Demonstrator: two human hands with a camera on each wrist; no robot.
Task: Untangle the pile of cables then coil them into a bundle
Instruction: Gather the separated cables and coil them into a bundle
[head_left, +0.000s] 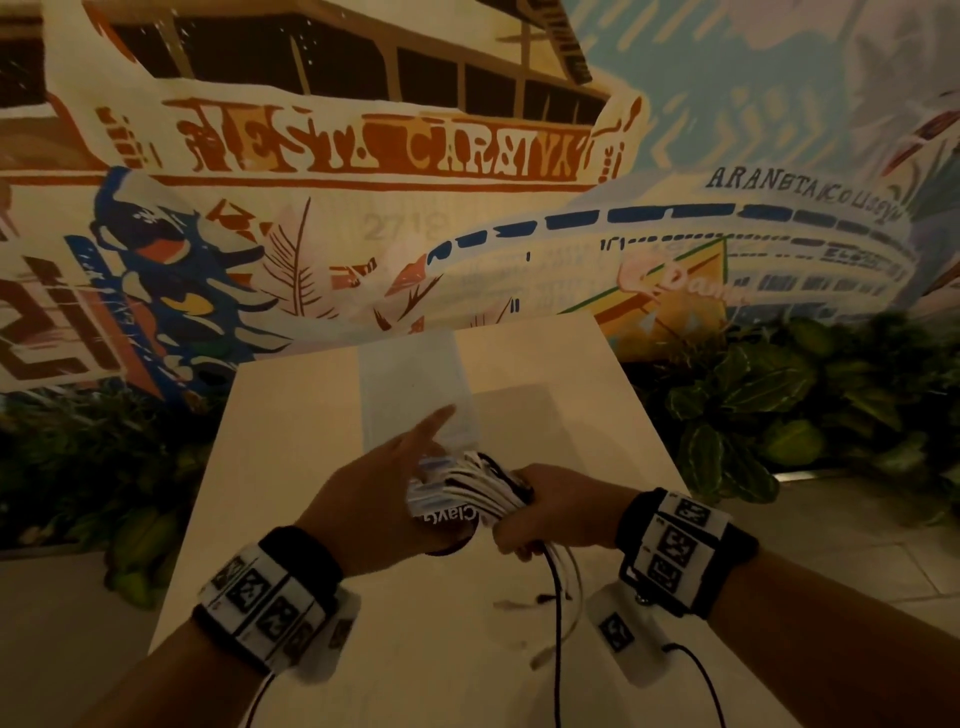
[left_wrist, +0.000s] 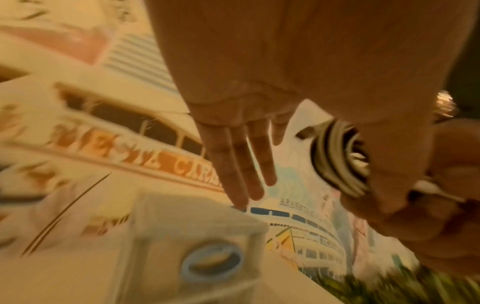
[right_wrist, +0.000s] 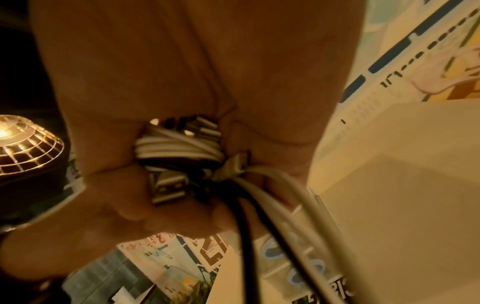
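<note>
My right hand (head_left: 540, 514) grips a coiled bundle of white and black cables (head_left: 470, 486) just above the white table (head_left: 571, 364). In the right wrist view the fist (right_wrist: 124, 207) closes round the coil (right_wrist: 176, 144), and a USB plug (right_wrist: 166, 189) sticks out of it. Loose black and white cable ends (head_left: 558, 603) hang from the fist to the tabletop. My left hand (head_left: 410, 462) is right beside the bundle on its left. Its fingers (left_wrist: 241, 170) are straight and spread and hold nothing.
A clear plastic pouch (head_left: 410, 379) with blue rings inside (left_wrist: 213, 261) lies on the table beyond my hands. Green plants (head_left: 769, 395) flank the table on both sides. A painted mural wall (head_left: 363, 156) stands behind. A caged lamp (right_wrist: 23, 144) glows in the right wrist view.
</note>
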